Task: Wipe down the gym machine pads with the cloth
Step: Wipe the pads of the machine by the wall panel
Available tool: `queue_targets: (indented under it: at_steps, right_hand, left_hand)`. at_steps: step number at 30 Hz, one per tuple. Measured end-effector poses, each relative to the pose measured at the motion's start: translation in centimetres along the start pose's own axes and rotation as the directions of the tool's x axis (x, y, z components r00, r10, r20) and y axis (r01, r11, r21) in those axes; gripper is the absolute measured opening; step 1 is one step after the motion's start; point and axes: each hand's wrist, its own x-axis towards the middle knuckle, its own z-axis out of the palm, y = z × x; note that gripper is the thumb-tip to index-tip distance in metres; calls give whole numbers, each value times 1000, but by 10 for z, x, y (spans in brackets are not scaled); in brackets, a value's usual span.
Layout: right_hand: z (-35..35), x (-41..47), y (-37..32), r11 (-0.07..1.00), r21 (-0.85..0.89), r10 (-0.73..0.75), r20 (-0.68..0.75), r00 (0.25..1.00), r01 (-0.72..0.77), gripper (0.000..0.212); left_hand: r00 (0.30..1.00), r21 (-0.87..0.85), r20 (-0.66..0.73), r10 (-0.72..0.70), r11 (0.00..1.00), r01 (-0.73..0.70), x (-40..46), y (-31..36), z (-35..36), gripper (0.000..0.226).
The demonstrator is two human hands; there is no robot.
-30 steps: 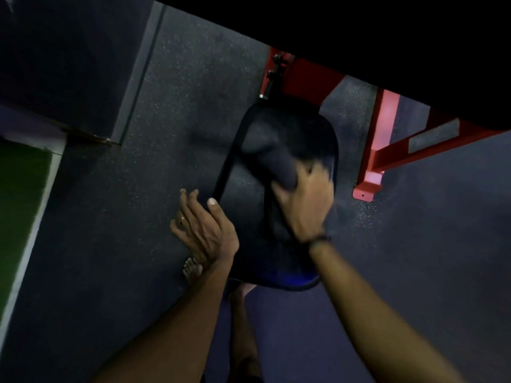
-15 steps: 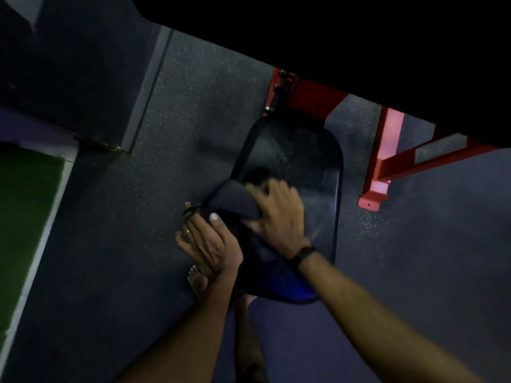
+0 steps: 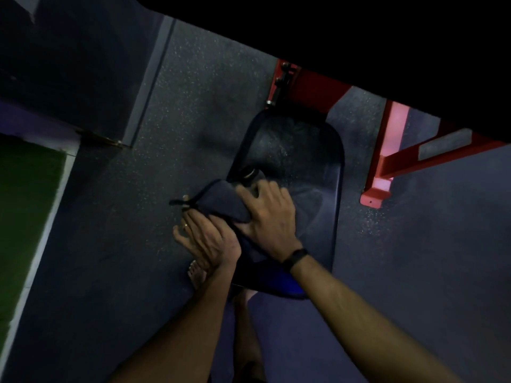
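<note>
Your right hand [image 3: 266, 217] grips a dark, soft folded cloth [image 3: 221, 200] at the left edge of the smooth, rounded black seat pad [image 3: 312, 167]. Your left hand [image 3: 206, 239] rests flat-fingered just beside it, under the cloth's overhang. Glossy red steel frame [image 3: 387, 161] stands behind on speckled rubber flooring [image 3: 193, 92]; green turf [image 3: 25, 194] lies left.

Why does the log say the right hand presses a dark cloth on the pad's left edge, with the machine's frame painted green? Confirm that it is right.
Not quite. The frame is painted red, not green, as the head view shows; the green is a floor strip at far left. The rest holds: the right hand presses the dark cloth on the pad's left edge.
</note>
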Motion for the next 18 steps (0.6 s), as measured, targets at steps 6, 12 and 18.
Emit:
queue_targets:
  at_steps: [6, 12, 18]
  right_hand:
    - [-4, 87, 86, 976, -158, 136, -110, 985, -153, 52]
    - [-19, 58, 132, 908, -141, 359, -219, 907, -394, 57]
    - [-30, -77, 65, 801, -42, 572, -238, 785, -597, 55]
  left_hand:
    - [997, -81, -7, 73, 994, -73, 0, -1, -3, 48]
    - [998, -92, -4, 65, 994, -65, 0, 1, -4, 49]
    - [997, -77, 35, 66, 995, -63, 0, 2, -6, 53]
